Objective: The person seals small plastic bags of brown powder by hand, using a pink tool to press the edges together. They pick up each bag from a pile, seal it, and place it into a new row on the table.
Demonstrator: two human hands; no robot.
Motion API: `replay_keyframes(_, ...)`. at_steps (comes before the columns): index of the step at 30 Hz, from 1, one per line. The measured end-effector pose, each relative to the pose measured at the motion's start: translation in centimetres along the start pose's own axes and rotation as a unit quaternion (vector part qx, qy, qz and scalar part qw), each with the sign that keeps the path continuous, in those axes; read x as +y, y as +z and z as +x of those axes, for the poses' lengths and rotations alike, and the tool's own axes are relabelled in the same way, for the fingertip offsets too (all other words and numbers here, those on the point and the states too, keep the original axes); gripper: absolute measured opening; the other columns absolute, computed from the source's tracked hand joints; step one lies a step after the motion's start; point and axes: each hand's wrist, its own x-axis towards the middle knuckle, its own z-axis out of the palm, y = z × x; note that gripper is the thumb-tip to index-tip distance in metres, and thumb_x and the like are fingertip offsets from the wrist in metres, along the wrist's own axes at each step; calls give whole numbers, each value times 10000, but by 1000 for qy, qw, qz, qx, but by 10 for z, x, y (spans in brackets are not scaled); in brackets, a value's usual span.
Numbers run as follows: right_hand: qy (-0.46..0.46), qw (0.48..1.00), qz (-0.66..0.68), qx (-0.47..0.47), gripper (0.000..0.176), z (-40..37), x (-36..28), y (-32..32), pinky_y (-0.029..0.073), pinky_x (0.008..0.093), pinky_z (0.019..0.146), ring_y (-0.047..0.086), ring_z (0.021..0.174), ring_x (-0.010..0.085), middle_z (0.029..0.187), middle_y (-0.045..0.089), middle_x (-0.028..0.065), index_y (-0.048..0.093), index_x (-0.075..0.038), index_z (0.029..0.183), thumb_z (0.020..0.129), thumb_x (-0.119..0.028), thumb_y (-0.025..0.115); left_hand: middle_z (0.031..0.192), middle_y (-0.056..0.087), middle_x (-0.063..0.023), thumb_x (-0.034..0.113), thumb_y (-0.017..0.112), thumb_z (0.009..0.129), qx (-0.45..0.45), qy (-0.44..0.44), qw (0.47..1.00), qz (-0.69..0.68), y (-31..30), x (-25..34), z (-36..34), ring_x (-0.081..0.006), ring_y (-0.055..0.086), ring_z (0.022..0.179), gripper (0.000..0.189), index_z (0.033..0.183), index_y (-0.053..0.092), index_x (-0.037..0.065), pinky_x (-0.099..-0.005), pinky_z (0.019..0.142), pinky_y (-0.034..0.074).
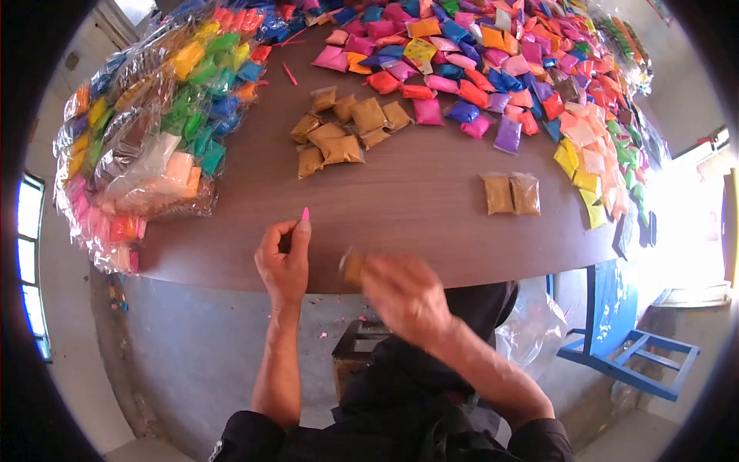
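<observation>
Near the table's front edge, my left hand [285, 252] is closed, pinching a small pink pointed piece [305, 215] that sticks up past the thumb. Just to its right, my right hand [406, 295] is smeared by motion. Its fingers are closed on a small brown packet [352, 268], which is also blurred. Farther back lies a loose pile of similar brown packets [339, 149] in clear film. To the right, two brown packets [499, 193] lie side by side, flat on the brown table [416, 192].
Bundles of coloured packets in clear plastic [165, 115] are heaped at left. A large pile of loose coloured packets [481, 58] covers the back and right. A thin pink stick [289, 75] lies at the back. A blue chair [616, 339] stands at lower right, beside a clear plastic bag [531, 327].
</observation>
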Motion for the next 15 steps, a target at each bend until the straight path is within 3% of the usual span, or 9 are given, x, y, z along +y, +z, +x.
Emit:
replay_keyframes(3,-37,995,64,-69,323,-33,-40,-8,610,458,959,755,1121,298,1276,755,127,788,-46,1161,850,-86,864,792,667,32,199,816,1049,-3,-24,1000,-15,0,1,1,-58,569,704,206,988,755,12,-249,649,470)
replay_keyframes(6,21,993,113,-40,312,-38,-43,-16,607,453,981,763,1110,309,1288,768,137,803,-50,1173,868,-81,860,802,672,31,215,820,1050,-6,-29,1000,-3,1,-1,1,-56,576,714,220,992,756,13,-247,663,477)
replay_keyframes(9,73,997,8,28,270,-17,-3,-33,600,470,964,756,1143,315,1294,772,161,784,-47,1207,949,-125,798,804,674,23,244,813,1056,-4,-10,1000,2,1,-2,2,-59,580,724,240,1002,760,16,-253,667,476)
replay_keyframes(14,191,967,-125,112,257,-14,54,-53,585,499,1006,753,1145,329,1279,783,145,806,-54,1180,928,-90,774,802,673,16,290,795,1065,4,-3,1000,30,2,-7,3,-75,591,734,268,1015,770,27,-271,661,467)
replay_keyframes(15,165,974,-119,103,280,-17,51,-51,586,497,1016,756,1145,333,1284,783,147,807,-53,1189,910,-69,784,798,675,20,269,806,1058,0,-12,1000,25,2,-5,3,-65,583,727,257,1007,769,20,-262,658,465)
